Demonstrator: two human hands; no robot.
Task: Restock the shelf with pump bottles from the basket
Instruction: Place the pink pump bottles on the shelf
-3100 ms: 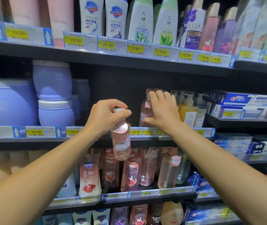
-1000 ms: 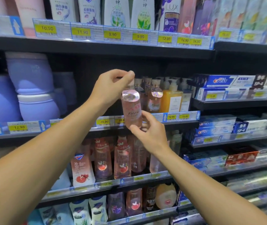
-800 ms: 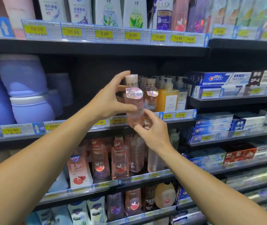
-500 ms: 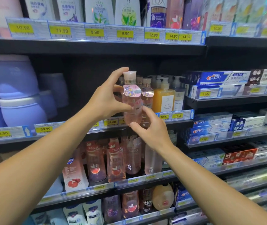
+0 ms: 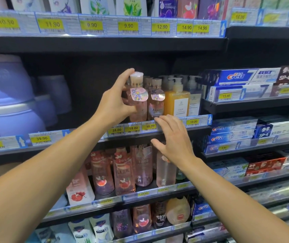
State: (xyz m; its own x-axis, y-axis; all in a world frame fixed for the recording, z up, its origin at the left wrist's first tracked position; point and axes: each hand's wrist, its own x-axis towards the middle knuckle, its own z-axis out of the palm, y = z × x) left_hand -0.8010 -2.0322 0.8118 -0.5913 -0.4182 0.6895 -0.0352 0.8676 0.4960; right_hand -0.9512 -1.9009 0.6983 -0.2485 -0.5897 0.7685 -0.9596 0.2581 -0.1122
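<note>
On the middle shelf [image 5: 94, 142], toward its left end, stacked lilac tubs [image 5: 12, 95] stood. At the front edge near the shelf's centre, the left hand [image 5: 115, 102] gripped the pink pump bottle [image 5: 137, 100], thumb and fingers curled round its body, upright above the price rail. A matching bottle [image 5: 157, 102] stood just beside it, then an amber bottle [image 5: 177, 100]. The right hand [image 5: 173, 139] hovered below, fingers spread, holding nothing.

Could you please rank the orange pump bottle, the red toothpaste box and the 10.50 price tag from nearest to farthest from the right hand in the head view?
From the right hand:
1. Orange pump bottle, just above the fingertips on the middle shelf.
2. Red toothpaste box, lower right, on the toothpaste shelves.
3. 10.50 price tag, far upper left, on the top shelf edge.
</note>
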